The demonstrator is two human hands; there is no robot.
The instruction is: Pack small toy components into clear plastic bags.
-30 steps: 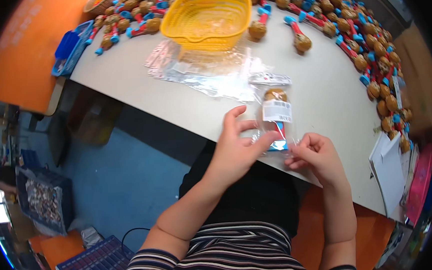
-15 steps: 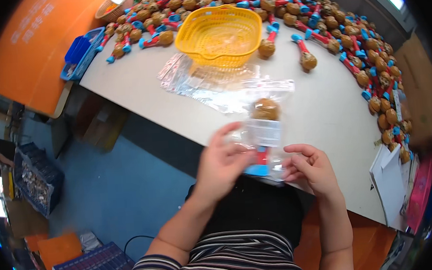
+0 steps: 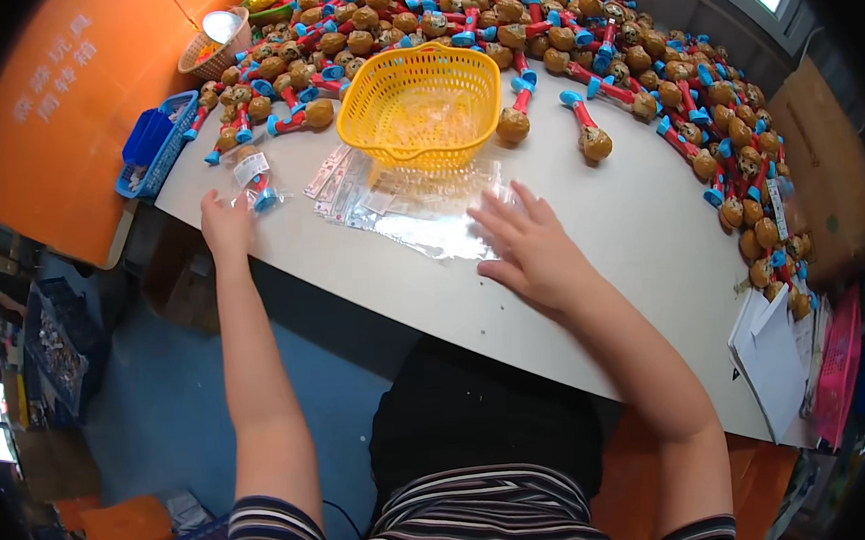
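Note:
A bagged toy lies at the table's left edge: a brown round head on a red and blue handle, inside a clear plastic bag with a white label. Beside the bag's lower corner is my left hand, its finger and thumb apart; whether it still touches the plastic is hard to see. My right hand is open with fingers spread, reaching the right end of a fanned stack of clear printed bags. Nothing shows in its grasp. A yellow plastic basket stands just behind the stack, partly over it.
A big heap of the same unbagged toys curves along the table's back and right. One loose toy lies right of the basket. A blue basket sits at the left edge, papers and a pink tray at the right.
The bagged toy went from between both hands at the front edge to the table's left side with my left hand. My right hand moved forward and left to the clear bags.

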